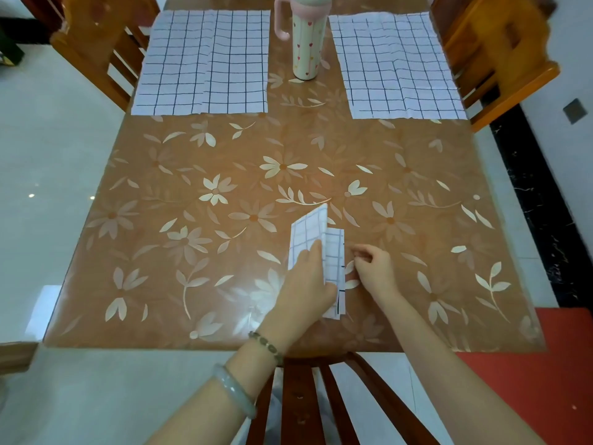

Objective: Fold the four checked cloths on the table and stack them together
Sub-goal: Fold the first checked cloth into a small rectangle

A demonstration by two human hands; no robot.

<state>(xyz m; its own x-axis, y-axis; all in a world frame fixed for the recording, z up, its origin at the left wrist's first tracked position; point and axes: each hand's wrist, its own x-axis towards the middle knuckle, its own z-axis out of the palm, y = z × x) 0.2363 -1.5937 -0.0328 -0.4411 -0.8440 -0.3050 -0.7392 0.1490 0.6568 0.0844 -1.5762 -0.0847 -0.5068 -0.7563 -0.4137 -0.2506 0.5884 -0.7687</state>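
Two checked cloths lie spread flat on the flower-patterned table (224, 175). The left flat cloth (205, 62) is by the far left corner and the right flat cloth (398, 65) by the far right corner, well apart from each other. Wooden chairs stand along the left, right and near edges. Between the flat cloths, near the far edge, a tall heart-printed tumbler (308, 43) with a pink handle stands upright.

Close to the near edge, a little right of its middle, lies the folded cloth (309, 232), a narrow strip running away from the person. Its left flap is tilted up off the layer beneath. The left hand (308, 284) lies over that flap with fingers straight and together; its thumb is hidden. The right hand (372, 271) rests on the table just beside the strip's right edge, fingers loosely curled, holding nothing. The left arm wears a pale bangle (234, 390) and a beaded bracelet (266, 343).
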